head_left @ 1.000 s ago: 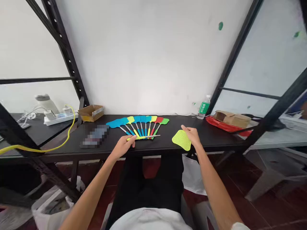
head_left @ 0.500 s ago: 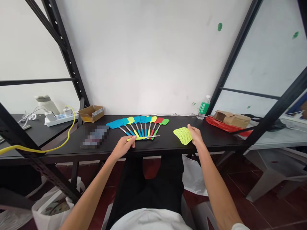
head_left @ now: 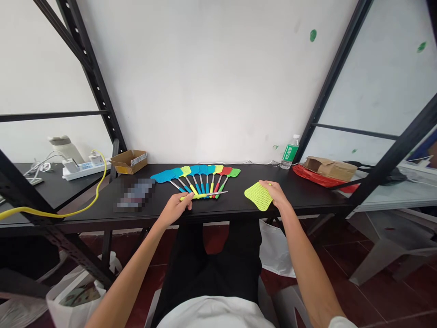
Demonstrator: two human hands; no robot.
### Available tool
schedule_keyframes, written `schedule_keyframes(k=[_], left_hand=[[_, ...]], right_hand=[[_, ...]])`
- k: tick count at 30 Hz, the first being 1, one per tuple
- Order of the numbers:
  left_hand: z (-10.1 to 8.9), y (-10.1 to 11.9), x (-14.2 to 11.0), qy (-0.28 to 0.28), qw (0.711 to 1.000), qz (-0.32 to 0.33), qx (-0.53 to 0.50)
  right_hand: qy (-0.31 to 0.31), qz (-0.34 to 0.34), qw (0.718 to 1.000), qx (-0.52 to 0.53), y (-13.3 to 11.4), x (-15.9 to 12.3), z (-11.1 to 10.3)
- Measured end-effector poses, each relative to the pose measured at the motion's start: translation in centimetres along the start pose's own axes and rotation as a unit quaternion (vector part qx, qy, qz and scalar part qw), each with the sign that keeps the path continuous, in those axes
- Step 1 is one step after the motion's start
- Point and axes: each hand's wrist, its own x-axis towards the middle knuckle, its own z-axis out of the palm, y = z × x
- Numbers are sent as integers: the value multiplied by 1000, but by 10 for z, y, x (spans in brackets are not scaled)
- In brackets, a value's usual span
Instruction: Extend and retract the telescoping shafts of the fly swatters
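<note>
My left hand (head_left: 176, 208) is closed round the yellow-green handle (head_left: 199, 196) of a fly swatter, whose thin metal rod points right over the desk. In my right hand (head_left: 276, 193) is a separate yellow-green fly swatter head (head_left: 258, 196), a perforated flat paddle gripped at its right edge. The rod's tip and the head are apart. Behind my left hand several fly swatters (head_left: 195, 171) lie fanned out side by side, with blue, yellow, red and green heads toward the wall and handles toward me.
On the black desk (head_left: 218, 213), a small cardboard box (head_left: 129, 161) and a blurred flat object (head_left: 135, 195) lie left. A water bottle (head_left: 290, 152) stands back right, beside a brown paper package (head_left: 329, 168) on red plastic. A yellow cable (head_left: 92, 198) crosses the left shelf post.
My right hand has turned the swatter head and shifted it slightly left, with its lower edge now nearer to me. My left hand and its handle have barely moved.
</note>
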Motion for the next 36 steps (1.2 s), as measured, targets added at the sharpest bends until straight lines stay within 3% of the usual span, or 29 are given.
schedule_keyframes(k=[4, 7, 14, 18, 24, 29, 36], left_hand=[[0, 0, 0, 0, 1000, 2, -9], [0, -1, 0, -1, 1000, 4, -15], [0, 0, 1, 0, 998, -1, -57], [-2, 1, 2, 38, 991, -21, -129], [-6, -6, 5, 130, 937, -93, -309], [-10, -12, 7, 163, 885, -101, -424], [-9, -13, 7, 162, 878, -99, -440]], right_hand=[[139, 1, 969, 205, 1, 9, -7], [182, 22, 928, 323, 0, 12, -17], [164, 78, 908, 377, -8, 8, -22], [162, 71, 902, 393, -7, 9, -20], [120, 29, 922, 368, 0, 13, -20], [138, 29, 914, 381, 1, 11, -15], [123, 45, 895, 426, -2, 10, -15]])
